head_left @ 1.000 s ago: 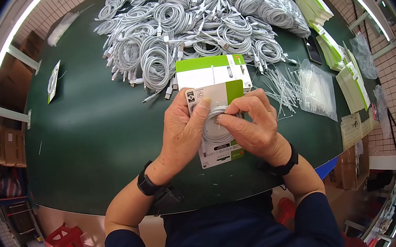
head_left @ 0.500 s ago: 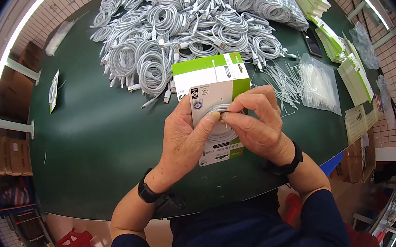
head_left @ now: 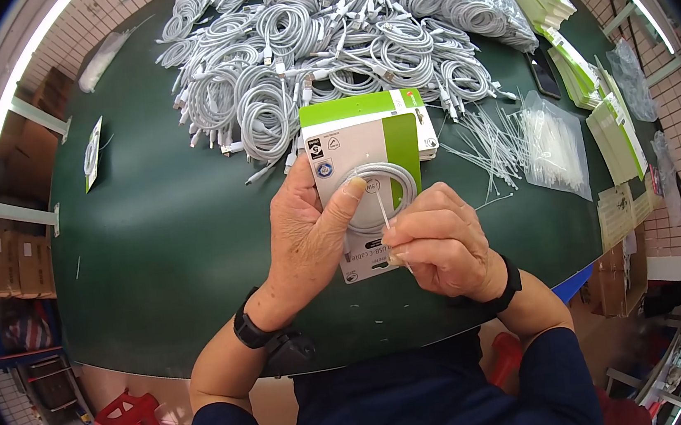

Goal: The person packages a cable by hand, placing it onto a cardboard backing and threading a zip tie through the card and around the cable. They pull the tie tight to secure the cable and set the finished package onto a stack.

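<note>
My left hand [head_left: 306,224] grips a white and green cardboard packaging card [head_left: 350,147], its thumb pressing a coiled light grey cable [head_left: 412,182] flat against the front. A thin white cable tie [head_left: 382,210] runs from the coil near that thumb down to my right hand [head_left: 440,239], whose fingers pinch it. Behind the held card lies a stack of similar cards [head_left: 355,110] on the table. Part of the coil and the card's lower right are hidden behind my fingers.
A big heap of coiled grey cables [head_left: 288,27] covers the far side of the dark green table [head_left: 172,272]. Loose cable ties [head_left: 490,147] and a bag of ties [head_left: 554,148] lie right, near a phone [head_left: 543,73] and green-white cards [head_left: 613,134]. One carded cable [head_left: 92,154] rests left.
My right hand has moved down and away from the coil, drawing the cable tie out straight. The held card has shifted slightly left and tilted, and more of the coil shows.
</note>
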`<state>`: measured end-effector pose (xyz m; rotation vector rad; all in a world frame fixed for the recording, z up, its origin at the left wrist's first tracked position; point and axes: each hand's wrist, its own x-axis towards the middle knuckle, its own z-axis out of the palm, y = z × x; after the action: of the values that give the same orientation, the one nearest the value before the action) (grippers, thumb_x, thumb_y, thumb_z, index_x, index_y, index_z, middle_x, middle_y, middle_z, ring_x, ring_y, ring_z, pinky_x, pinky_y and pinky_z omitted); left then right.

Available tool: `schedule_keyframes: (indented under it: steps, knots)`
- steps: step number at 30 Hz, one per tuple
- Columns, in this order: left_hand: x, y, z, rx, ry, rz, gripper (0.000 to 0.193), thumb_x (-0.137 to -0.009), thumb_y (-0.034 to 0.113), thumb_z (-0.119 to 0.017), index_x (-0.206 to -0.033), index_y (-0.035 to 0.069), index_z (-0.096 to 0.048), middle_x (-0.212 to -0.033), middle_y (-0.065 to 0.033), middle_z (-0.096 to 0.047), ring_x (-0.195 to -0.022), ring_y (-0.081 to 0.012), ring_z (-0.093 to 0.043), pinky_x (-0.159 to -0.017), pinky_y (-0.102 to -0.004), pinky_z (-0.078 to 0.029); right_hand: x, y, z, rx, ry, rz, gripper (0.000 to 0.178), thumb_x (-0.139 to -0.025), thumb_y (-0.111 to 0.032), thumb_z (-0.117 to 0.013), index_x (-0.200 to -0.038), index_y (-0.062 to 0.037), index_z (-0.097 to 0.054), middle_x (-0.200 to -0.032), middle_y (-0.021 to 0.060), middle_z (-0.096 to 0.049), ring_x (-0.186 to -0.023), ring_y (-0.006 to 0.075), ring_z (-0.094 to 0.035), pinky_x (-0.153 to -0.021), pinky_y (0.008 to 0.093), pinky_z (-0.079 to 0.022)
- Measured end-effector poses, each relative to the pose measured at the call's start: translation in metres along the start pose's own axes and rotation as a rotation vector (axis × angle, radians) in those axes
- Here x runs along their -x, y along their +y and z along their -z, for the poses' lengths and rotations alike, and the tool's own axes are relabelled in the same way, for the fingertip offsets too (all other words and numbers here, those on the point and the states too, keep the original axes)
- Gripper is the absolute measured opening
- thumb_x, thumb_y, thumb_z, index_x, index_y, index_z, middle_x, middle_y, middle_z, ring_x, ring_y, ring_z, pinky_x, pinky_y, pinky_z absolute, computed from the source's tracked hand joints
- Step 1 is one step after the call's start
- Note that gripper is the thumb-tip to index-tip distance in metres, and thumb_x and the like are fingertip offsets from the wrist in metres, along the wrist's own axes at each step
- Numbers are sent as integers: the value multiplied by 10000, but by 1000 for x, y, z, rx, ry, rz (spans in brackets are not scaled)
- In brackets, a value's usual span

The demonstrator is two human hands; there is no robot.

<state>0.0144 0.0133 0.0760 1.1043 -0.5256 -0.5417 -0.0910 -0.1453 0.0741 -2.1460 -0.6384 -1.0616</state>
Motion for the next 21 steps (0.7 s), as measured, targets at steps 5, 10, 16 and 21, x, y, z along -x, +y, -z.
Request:
schedule_keyframes:
  steps: [5,10,16,21]
  knots:
    - [-1,0,0,-8,2,3,374,-1009,89,-646,-1345,-28,-529,-1225,-102,-690,-1082,-128,-656,-941,-298,-538,0,3,-1,-63,19,-2,233,-869,-28,-761,-982,-95,-568,-982,63,-687,-807,237,-690,-661,344,-536]
    - [1,-1,0,-10,0,-2,362,-1009,94,-649,-1329,-30,-534,-1216,-107,-691,-1074,-126,-658,-929,-296,-543,2,3,-3,-101,9,-9,213,-887,-27,-745,-968,-86,-557,-997,80,-696,-802,251,-699,-664,350,-556]
    - [1,-2,-1,-4,-10,26,338,-1006,79,-640,-1307,-37,-538,-1208,-114,-692,-1068,-127,-657,-922,-297,-545,6,3,-5,-116,-1,-36,239,-849,15,-769,-993,-71,-598,-1029,104,-710,-788,264,-697,-654,353,-567]
    - [3,-5,-2,-53,-36,20,312,-1002,58,-626,-1285,-41,-540,-1201,-116,-686,-1061,-128,-651,-922,-299,-542,6,4,-3,-46,-30,-59,288,-806,53,-793,-1023,-59,-639,-1014,120,-717,-748,257,-687,-638,339,-566]
